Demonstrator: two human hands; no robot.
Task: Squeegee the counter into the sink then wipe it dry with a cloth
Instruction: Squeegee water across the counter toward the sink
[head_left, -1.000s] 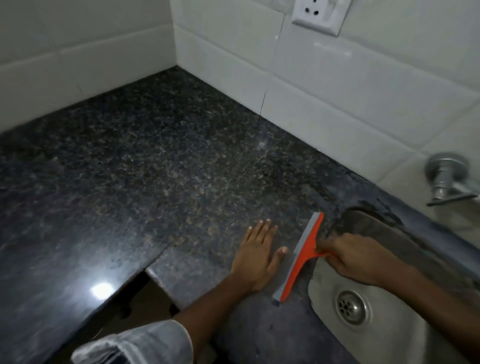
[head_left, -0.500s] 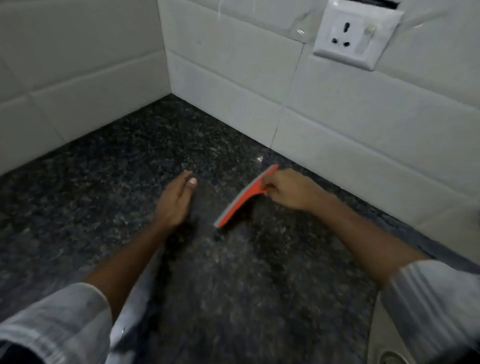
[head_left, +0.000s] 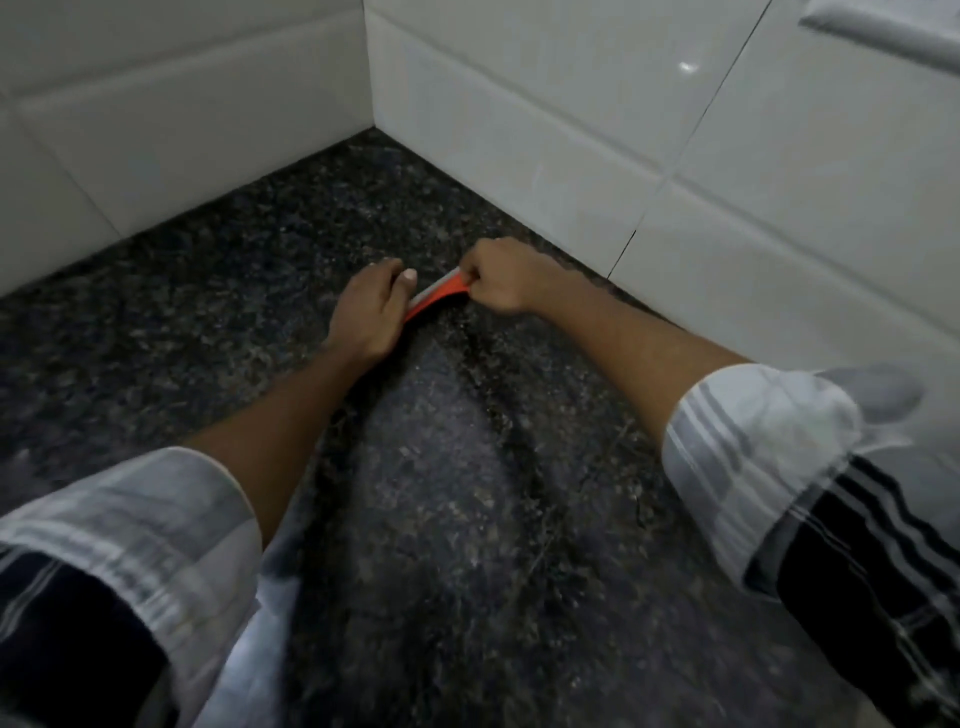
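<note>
With the right hand (head_left: 496, 280) fisted round the orange squeegee (head_left: 435, 295) far back on the counter (head_left: 467, 519), the flat, straight-fingered left hand (head_left: 370, 312) just beside its blade risked blocking the pull.

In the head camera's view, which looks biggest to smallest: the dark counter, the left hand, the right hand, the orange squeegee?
1. Counter
2. Left hand and right hand: alike, unranked
3. Squeegee, partly hidden by the hands
</note>
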